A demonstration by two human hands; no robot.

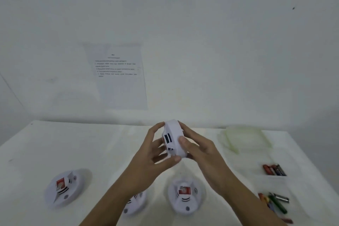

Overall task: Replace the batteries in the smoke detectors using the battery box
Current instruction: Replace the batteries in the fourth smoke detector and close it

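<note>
The white wall (201, 42) filled everything above and behind the smoke detector (173, 139) I held, and the white table (55, 148) spread out beneath it. A printed sheet of paper (119, 75) hung on the wall up and to the left of that detector, its text too blurred to read.

My left hand (156, 154) gripped the smoke detector from its left side, with the fingers curled over the top edge and the thumb hooked under the bottom rim. My right hand (198, 150) clasped it from the right, thumb pressed on the rim facing me and fingers wrapped behind. The smoke detector sat between both palms, raised off the table and turned on edge, its dark slots toward me.

Below and well to the left of it, a second detector (64, 187) lay flat on the table with something red and white showing in its opened face. Straight below it lay a third detector (185, 194), opened the same way. A fourth detector (134, 203) sat below and slightly left, half hidden under my left forearm.

To the right of the held smoke detector lay a pale see-through lid (245, 137). Lower right of it stood the clear battery box (273, 181). Red and dark batteries (274, 169) filled its far compartment, and green, red and silvery batteries (275, 202) its near one.
</note>
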